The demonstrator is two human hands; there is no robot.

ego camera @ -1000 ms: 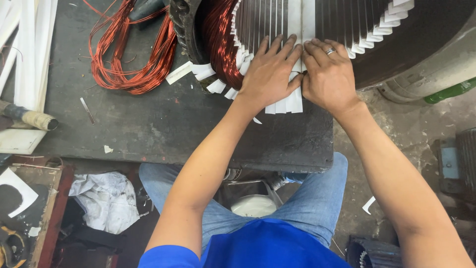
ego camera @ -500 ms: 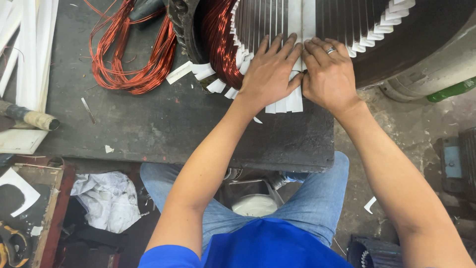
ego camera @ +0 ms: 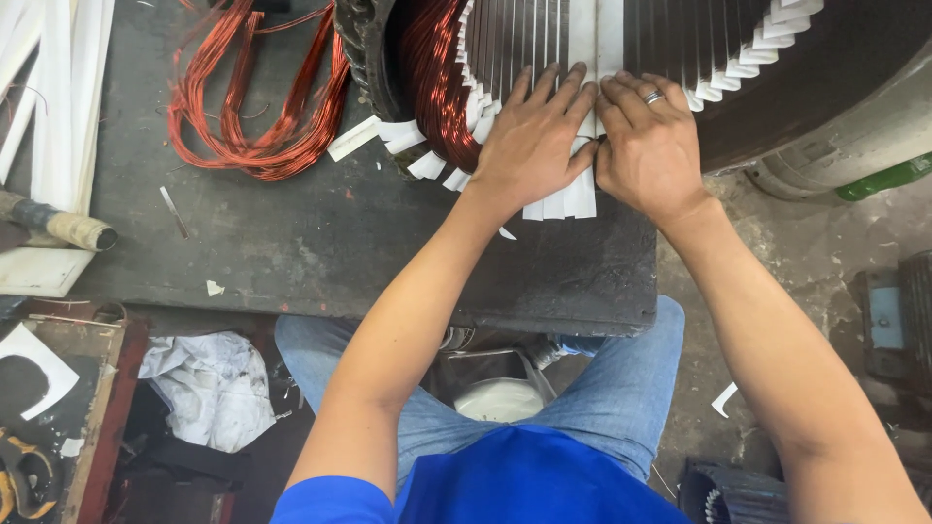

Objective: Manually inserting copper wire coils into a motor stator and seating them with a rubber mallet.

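A large dark motor stator (ego camera: 777,87) lies on its side on a dark workbench (ego camera: 320,243), its slots lined with white insulation paper strips (ego camera: 582,29). Copper winding coils (ego camera: 437,87) sit inside its left end. My left hand (ego camera: 529,141) lies flat on the stator's slots, fingers spread, pressing the white strips. My right hand (ego camera: 650,146), with a ring on one finger, presses right beside it, fingertips on the same white strip. Neither hand grips anything.
A loose bundle of copper wire (ego camera: 248,107) lies on the bench to the left. White strips (ego camera: 44,87) and a taped stick (ego camera: 58,223) are at the far left. Crumpled white cloth (ego camera: 209,388) and a white bucket (ego camera: 500,398) sit below the bench edge.
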